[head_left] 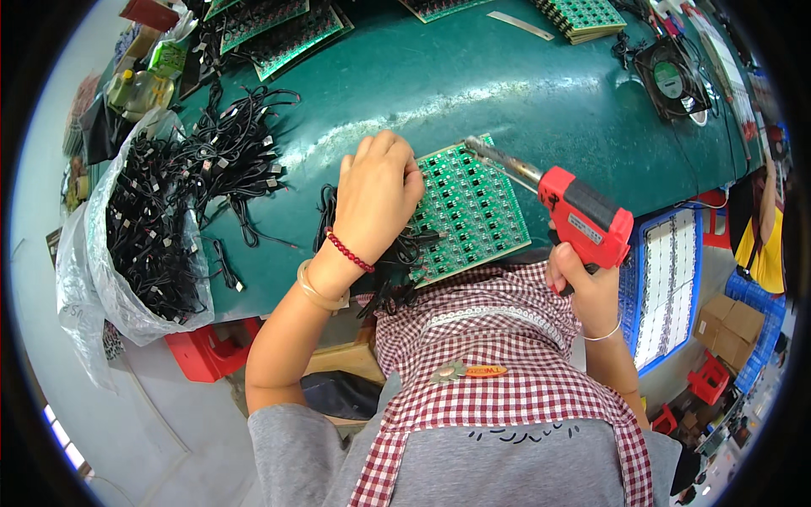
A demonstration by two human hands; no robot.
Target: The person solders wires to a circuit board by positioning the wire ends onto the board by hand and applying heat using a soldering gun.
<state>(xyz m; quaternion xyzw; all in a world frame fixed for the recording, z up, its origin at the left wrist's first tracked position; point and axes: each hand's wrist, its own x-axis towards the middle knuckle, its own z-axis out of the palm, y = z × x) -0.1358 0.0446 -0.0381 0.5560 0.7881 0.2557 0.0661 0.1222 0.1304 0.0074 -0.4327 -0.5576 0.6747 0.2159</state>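
Observation:
A green circuit board panel [469, 207], with rows of small black parts, lies on the bench before me. My left hand [380, 177] is closed at the panel's upper left edge, fingertips curled under; whatever they pinch is hidden. In my right hand [587, 283] is a red and black soldering gun [589, 215], gripped by its handle. Its metal barrel points left, with the tip by the panel's far edge; I cannot tell whether they touch. A coiled black cable [414, 247] lies over the panel's near left corner, below my left hand.
A clear plastic bag [97, 245] full of black USB cables [156, 228] sits left on the green bench [338, 110]. Stacked boards [583, 17] and a metal ruler [521, 25] lie at the back. A black fan [672, 80] stands far right, above a blue crate [667, 287].

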